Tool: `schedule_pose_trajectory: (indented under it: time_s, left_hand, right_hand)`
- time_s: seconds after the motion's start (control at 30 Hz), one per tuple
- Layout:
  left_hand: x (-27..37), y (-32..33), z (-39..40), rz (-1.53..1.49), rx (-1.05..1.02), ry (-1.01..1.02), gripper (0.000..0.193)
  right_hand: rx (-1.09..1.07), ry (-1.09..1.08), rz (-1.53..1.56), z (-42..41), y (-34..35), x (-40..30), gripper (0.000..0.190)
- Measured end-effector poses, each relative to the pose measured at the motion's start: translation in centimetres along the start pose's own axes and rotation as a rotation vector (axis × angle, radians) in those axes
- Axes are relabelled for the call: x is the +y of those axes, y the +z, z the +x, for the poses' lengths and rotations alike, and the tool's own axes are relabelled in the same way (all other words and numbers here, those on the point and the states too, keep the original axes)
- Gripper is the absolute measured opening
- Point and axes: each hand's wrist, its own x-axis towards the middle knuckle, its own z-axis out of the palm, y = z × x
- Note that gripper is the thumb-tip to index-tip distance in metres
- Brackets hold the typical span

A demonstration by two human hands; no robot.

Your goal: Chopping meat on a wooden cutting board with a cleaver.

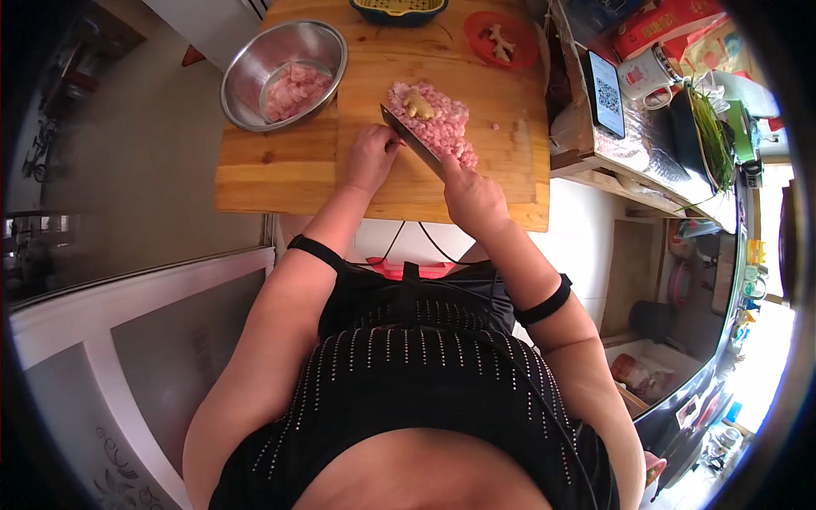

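Note:
My right hand (473, 196) grips the handle of a cleaver-like kitchen knife (414, 141), its blade slanting up to the left along the near edge of a heap of chopped raw meat (443, 127). A piece of ginger root (418, 104) lies on the heap's far left part. Just left of the blade, my left hand (371, 156) has its fingers curled near the board; something small and reddish shows at its fingertips, too small to name. Beneath all this is a wooden cutting board (510, 175).
A steel bowl (239, 95) holding raw meat stands at the back left. Ginger lies on a red plate (475, 41) at the back right, beyond a basket (399, 19). Right of the table, a foil-covered surface holds a phone (607, 95), a mug (641, 73) and green stalks (713, 137).

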Motion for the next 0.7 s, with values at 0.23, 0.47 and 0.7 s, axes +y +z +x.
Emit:
schedule_pose_trajectory:
  time_s: [0.23,0.47,0.7]
  left_hand:
    - [-0.3,0.5,-0.5,0.036,0.004,0.023,0.009]
    - [-0.6,0.7,-0.5,0.084,-0.011,0.076,0.005]
    - [-0.2,0.1,-0.5,0.064,0.042,0.080,0.005]
  right_hand:
    - [-0.039,-0.024,-0.126,1.0,1.3,-0.4,0.021]
    - [-0.037,-0.027,-0.039,5.9,2.5,-2.0,0.022]
    - [0.010,-0.027,0.028,6.1,2.5,-0.8,0.021]
